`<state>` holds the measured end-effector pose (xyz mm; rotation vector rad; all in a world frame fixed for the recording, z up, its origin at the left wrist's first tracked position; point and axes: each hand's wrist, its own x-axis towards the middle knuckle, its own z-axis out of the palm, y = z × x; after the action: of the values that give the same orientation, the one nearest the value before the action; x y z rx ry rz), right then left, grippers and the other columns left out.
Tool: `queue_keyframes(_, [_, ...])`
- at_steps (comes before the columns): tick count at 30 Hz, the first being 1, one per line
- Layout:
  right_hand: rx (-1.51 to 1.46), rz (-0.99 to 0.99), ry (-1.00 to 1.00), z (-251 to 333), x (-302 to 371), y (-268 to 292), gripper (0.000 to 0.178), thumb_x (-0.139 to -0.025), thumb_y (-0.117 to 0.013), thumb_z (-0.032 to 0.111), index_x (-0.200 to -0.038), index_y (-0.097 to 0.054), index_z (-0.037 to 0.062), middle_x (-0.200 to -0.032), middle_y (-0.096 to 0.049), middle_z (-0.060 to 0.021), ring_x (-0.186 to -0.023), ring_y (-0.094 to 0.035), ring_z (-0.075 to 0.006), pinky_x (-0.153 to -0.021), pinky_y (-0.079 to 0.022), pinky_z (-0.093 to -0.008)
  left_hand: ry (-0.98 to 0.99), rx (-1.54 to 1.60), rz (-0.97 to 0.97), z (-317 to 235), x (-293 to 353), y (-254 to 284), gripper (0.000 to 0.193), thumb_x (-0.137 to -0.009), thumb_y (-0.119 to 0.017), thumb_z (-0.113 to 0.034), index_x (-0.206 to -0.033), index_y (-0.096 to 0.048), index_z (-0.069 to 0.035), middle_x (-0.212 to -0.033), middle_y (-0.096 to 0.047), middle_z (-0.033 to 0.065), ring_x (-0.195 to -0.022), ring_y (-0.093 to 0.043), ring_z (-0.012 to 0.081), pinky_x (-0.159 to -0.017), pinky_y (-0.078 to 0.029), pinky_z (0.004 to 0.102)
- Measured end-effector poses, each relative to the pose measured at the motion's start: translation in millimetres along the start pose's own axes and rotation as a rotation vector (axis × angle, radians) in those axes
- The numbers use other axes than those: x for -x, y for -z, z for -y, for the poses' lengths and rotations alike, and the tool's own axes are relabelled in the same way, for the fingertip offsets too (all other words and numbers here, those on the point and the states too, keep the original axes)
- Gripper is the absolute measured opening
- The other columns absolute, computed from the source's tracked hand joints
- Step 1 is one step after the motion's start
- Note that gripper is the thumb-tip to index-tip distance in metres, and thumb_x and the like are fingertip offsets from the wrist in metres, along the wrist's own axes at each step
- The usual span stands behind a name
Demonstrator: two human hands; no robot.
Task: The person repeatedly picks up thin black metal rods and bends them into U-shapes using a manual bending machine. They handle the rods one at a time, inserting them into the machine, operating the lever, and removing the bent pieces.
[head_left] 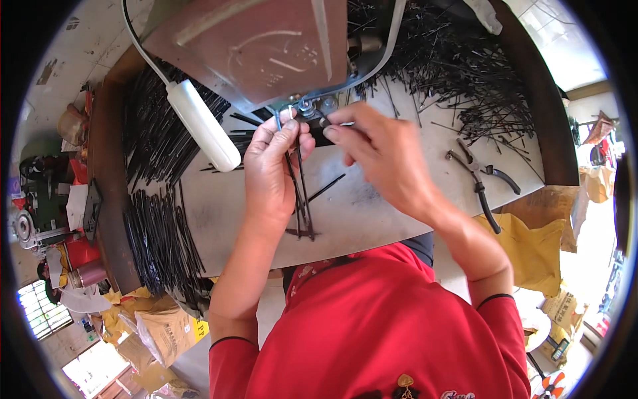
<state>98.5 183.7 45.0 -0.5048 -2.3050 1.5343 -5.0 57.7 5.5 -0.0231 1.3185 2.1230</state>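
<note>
Up close, the pale grey worktop [372, 206] carries a rusty brown metal machine [266, 46]; beneath its bolts the left hand [269, 169] grips a bundle of thin black rods [302, 199], while the right hand [382, 149] pinches one rod at the fixture, seemingly mid-feed, needing careful alignment.

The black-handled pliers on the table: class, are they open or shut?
Open. The pliers lie flat on the table, handles spread apart, right of both hands.
</note>
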Motion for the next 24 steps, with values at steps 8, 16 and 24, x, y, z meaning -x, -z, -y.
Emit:
queue_keyframes(8, [-0.433, -0.002, -0.234, -29.6, -22.2, -39.8, 0.017, -0.092, -0.055, 0.015, -0.089, -0.058, -0.0018, -0.063, -0.060, -0.0048, -0.050, -0.053, -0.0082, -0.039, -0.039, -0.0246, -0.139, -0.167, -0.012, 10.7, -11.2, 1.2, 0.021, -0.088, -0.062, -0.005, -0.108, -0.059, 0.000, -0.082, -0.063, 0.0024, -0.069, -0.060, 0.0073, -0.057, -0.049, 0.0192])
queue_keyframes(16, [-0.432, -0.044, -0.235, -28.1, -22.3, -40.9, 0.018, -0.092, -0.055, 0.014, -0.095, -0.057, -0.0035, -0.063, -0.059, -0.0057, -0.049, -0.053, -0.0085, -0.037, -0.039, -0.0242, -0.104, -0.159, 0.015, 9.5, -9.2, -1.5, 0.020, -0.088, -0.061, -0.006, -0.107, -0.058, -0.001, -0.080, -0.062, 0.0013, -0.064, -0.058, 0.0065, -0.054, -0.045, 0.0187])
queue_keyframes(24, [-0.498, -0.052, -0.223, -31.8, -23.0, -43.4, 0.018, -0.093, -0.054, 0.014, -0.096, -0.057, -0.0035, -0.063, -0.058, -0.0047, -0.050, -0.052, -0.0071, -0.037, -0.038, -0.0231, -0.093, -0.126, 0.029, 9.1, -8.8, -5.3, 0.020, -0.088, -0.062, -0.005, -0.106, -0.057, -0.002, -0.081, -0.062, 0.0020, -0.064, -0.059, 0.0072, -0.054, -0.045, 0.0191])
